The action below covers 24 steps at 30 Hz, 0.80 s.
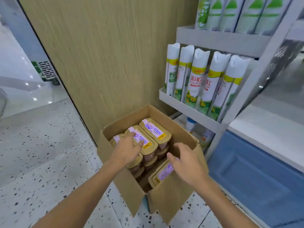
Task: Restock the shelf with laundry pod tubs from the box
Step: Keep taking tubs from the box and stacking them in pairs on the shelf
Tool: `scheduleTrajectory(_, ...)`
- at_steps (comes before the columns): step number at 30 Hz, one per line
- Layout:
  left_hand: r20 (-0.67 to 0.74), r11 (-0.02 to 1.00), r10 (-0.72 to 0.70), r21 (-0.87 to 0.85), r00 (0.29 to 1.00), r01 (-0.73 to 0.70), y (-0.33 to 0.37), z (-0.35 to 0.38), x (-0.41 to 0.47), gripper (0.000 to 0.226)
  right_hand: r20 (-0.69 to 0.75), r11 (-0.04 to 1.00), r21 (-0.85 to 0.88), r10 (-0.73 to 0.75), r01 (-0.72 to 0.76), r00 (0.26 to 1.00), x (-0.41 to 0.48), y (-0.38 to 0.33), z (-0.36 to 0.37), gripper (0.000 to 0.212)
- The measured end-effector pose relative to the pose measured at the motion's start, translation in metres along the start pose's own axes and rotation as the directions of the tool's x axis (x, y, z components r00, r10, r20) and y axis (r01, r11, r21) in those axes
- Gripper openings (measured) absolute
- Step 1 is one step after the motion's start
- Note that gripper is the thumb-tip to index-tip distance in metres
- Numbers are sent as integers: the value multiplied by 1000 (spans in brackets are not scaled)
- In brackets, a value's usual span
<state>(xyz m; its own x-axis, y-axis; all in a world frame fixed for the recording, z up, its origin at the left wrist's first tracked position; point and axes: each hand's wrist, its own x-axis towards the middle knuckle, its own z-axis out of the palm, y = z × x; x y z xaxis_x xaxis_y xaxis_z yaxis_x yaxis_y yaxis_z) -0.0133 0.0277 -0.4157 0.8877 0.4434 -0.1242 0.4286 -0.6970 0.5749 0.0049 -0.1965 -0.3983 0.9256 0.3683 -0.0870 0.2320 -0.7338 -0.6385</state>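
inside the open brown cardboard box point(125, 122), the left hand point(127, 149) lays nearly straight fingers on the middle gold-lidded, purple-labelled plastic tub point(150, 148), gripping nothing. the right hand point(185, 163), fingers spread loosely, hangs just over the near tub point(162, 176) in the box's front corner, holding nothing.

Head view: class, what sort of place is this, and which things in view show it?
Probably a shop aisle: a white shelf rack holds rows of identical spray cans, and an open cardboard box of gold-lidded tubs stands on the speckled floor.

box point(126, 183) top open | tubs point(154, 130) tightly packed | rack point(189, 111) just beside, right
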Motion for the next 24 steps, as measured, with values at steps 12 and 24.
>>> scheduleTrajectory(12,132,969,-98,237,986,64,-36,30,155,46,383,661,335,556,-672,738,178,14,45,59)
scheduleTrajectory(24,85,933,-126,348,988,89,-44,55,174,47,307,552,495,611,-670,730,206,31,106,35)
